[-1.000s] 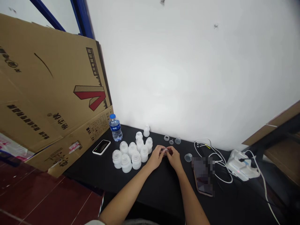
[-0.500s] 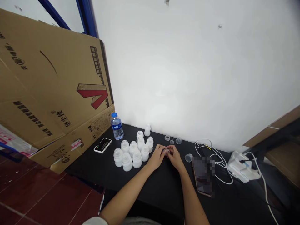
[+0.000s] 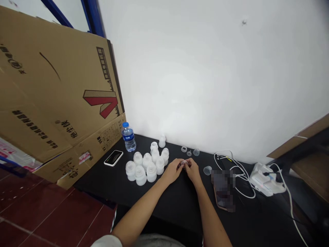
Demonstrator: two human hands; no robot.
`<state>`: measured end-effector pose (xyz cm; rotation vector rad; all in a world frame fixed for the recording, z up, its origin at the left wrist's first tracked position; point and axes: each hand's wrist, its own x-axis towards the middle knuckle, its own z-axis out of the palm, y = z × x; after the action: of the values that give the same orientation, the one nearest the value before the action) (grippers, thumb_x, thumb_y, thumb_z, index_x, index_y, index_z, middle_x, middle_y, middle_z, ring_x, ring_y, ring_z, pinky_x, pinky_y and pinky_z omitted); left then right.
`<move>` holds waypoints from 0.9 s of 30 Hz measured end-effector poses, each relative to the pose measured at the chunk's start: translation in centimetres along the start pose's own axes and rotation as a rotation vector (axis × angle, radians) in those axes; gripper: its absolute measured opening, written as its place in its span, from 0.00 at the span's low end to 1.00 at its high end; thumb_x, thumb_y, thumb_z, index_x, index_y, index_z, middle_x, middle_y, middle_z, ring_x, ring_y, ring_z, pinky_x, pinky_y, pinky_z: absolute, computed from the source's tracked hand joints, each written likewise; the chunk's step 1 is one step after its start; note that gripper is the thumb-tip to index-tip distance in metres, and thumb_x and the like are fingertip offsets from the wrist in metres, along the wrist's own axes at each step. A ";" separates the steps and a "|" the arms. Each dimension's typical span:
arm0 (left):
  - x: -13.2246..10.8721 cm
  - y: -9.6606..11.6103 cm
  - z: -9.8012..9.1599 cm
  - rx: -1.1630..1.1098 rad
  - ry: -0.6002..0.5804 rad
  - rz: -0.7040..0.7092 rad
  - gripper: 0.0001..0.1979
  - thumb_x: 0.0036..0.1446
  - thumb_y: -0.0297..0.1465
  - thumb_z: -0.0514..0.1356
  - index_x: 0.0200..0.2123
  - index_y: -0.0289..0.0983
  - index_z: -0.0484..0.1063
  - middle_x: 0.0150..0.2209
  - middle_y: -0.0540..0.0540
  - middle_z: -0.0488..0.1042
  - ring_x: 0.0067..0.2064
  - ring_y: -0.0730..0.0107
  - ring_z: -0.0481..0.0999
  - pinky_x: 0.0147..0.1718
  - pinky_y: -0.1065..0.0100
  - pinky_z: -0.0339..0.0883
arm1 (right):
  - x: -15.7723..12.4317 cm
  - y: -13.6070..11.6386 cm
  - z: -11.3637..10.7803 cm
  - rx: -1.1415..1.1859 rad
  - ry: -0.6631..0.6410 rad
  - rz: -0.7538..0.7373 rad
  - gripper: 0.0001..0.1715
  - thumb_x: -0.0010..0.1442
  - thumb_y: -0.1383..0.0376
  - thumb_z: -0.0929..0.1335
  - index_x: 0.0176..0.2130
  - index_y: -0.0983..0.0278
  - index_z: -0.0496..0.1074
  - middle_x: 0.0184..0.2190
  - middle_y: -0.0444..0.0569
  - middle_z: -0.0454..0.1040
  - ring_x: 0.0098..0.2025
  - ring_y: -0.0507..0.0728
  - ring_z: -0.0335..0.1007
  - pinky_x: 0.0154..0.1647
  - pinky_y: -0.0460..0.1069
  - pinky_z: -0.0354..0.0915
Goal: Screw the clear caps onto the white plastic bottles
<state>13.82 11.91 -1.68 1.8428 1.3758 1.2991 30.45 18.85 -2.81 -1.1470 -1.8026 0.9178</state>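
As we look along the black table (image 3: pixel 177 202) from the left, a cardboard sheet (image 3: pixel 59 96) leans against the white wall; a water bottle (image 3: pixel 129 138) stands near its foot, with a black phone (image 3: pixel 113 158) lying just beside it; next comes a tight cluster of frosted plastic bottles (image 3: pixel 151 172), all upright; our left hand (image 3: pixel 173 171) and right hand (image 3: pixel 192 171) meet just past them, fingers (image 3: pixel 180 165) together and pinched around a small clear piece (image 3: pixel 184 164), which is held above the table and mostly hidden; beyond lie a clear ring (image 3: pixel 183 149), a small clear part (image 3: pixel 189 153) and a clear cap (image 3: pixel 196 152); a clear cup (image 3: pixel 207 170) sits to the right, then a pixelated phone (image 3: pixel 223 190), a white cable (image 3: pixel 246 185) and a white device (image 3: pixel 266 183); a slip of our fingers could send the small clear piece rolling away; a careless left wrist could knock the crowded bottles over.
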 end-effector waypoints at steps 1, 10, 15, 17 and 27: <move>0.0 0.0 -0.1 0.031 -0.003 0.016 0.16 0.75 0.36 0.55 0.61 0.41 0.73 0.50 0.43 0.79 0.45 0.61 0.80 0.50 0.58 0.76 | 0.0 0.0 0.0 -0.003 -0.009 0.005 0.15 0.64 0.50 0.67 0.36 0.58 0.72 0.32 0.50 0.82 0.34 0.62 0.79 0.35 0.52 0.73; -0.1 0.4 -0.6 0.134 -0.043 0.092 0.14 0.75 0.32 0.56 0.59 0.41 0.75 0.44 0.44 0.77 0.41 0.63 0.77 0.46 0.61 0.75 | -0.3 -0.4 0.0 -0.012 0.006 0.040 0.03 0.59 0.61 0.67 0.34 0.58 0.71 0.30 0.45 0.82 0.33 0.59 0.79 0.38 0.51 0.70; -0.2 0.9 -0.5 0.143 -0.071 0.095 0.13 0.74 0.32 0.56 0.58 0.41 0.74 0.43 0.45 0.75 0.38 0.66 0.75 0.43 0.62 0.74 | -0.6 -0.8 0.3 -0.055 0.058 0.060 0.05 0.58 0.67 0.67 0.36 0.57 0.72 0.31 0.44 0.81 0.33 0.58 0.77 0.37 0.49 0.67; -0.3 1.1 -0.4 0.141 -0.072 0.089 0.13 0.73 0.32 0.57 0.58 0.42 0.74 0.44 0.45 0.75 0.38 0.66 0.75 0.43 0.63 0.74 | -0.8 -1.0 0.3 -0.078 0.075 0.069 0.06 0.58 0.68 0.67 0.37 0.57 0.73 0.32 0.44 0.81 0.33 0.58 0.77 0.37 0.49 0.66; 0.1 1.3 -1.0 0.172 -0.067 0.105 0.20 0.77 0.36 0.53 0.67 0.41 0.71 0.43 0.43 0.76 0.39 0.65 0.76 0.43 0.62 0.75 | -0.8 -1.7 0.8 -0.038 0.155 0.074 0.10 0.62 0.64 0.64 0.41 0.57 0.74 0.31 0.45 0.82 0.33 0.59 0.79 0.38 0.49 0.69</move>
<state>13.48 11.38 -0.20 2.0792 1.4097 1.1899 29.34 17.42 -1.85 -1.2806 -1.6679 0.8162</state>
